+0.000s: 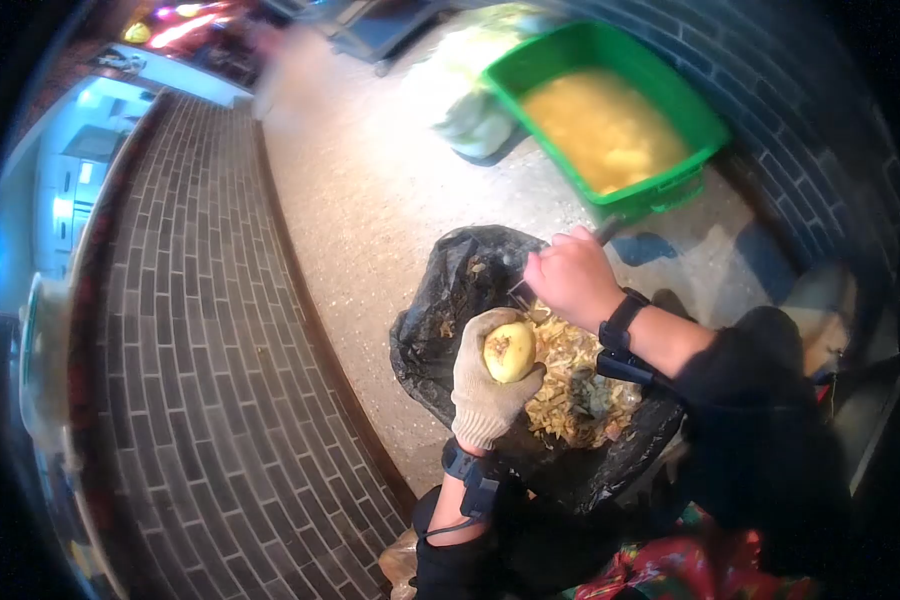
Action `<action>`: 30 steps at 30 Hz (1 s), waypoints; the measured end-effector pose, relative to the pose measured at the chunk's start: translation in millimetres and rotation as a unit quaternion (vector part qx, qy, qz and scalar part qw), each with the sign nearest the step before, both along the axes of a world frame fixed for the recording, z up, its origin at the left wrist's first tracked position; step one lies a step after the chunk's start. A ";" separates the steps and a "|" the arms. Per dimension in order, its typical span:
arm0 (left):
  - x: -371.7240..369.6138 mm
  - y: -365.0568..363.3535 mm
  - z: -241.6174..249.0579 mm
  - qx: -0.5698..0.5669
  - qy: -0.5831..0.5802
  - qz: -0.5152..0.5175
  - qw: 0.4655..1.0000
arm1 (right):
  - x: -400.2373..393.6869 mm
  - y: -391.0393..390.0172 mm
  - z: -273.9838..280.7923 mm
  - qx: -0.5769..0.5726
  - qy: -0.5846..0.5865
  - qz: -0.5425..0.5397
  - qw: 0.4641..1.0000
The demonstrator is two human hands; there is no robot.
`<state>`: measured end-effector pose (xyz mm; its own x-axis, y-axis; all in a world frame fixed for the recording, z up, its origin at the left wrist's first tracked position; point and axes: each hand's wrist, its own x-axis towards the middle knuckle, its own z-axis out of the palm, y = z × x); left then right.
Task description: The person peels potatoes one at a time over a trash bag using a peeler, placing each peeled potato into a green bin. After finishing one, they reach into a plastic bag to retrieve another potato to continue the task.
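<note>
My left hand [488,385], in a pale knitted glove, is closed around a peeled yellow potato [510,352] with a few brown spots on top. Just to its upper right, my bare right hand [576,275] grips what looks like a peeler [521,293]. Its dark handle sticks out past the far side of the fist, and its head sits close to the potato, apart from it. Both hands are above an opened black plastic bag [432,318] that holds a heap of peelings [568,398].
A green tub [705,140] of yellowish contents, probably potatoes in liquid, stands beyond my right hand. Next to it is a pale plastic bag [475,125] with greenish contents. A low brick wall [205,330] runs along the left, and another brick wall [770,90] rises at the right.
</note>
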<state>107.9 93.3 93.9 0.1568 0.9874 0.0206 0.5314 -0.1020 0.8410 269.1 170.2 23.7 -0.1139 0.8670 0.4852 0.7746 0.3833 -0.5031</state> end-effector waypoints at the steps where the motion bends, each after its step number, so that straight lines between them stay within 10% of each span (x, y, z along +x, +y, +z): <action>1: -0.5 -2.1 0.0 -0.012 -0.016 0.011 1.000 | -0.6 -2.2 2.8 -0.004 0.000 0.001 1.000; 14: -12.5 7.1 -39.3 -0.166 -0.024 0.074 0.983 | -12.9 -18.0 5.5 0.061 0.049 0.082 0.994; 30: -15.0 -2.7 -27.5 -0.042 0.061 0.053 0.996 | -15.5 -18.6 20.5 -0.012 0.067 0.066 0.996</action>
<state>93.0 90.6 66.4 0.0479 0.9960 -0.0750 0.6346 0.0276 0.7724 253.6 151.6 44.2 -0.1629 0.8606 0.4826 0.6437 0.4634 -0.6090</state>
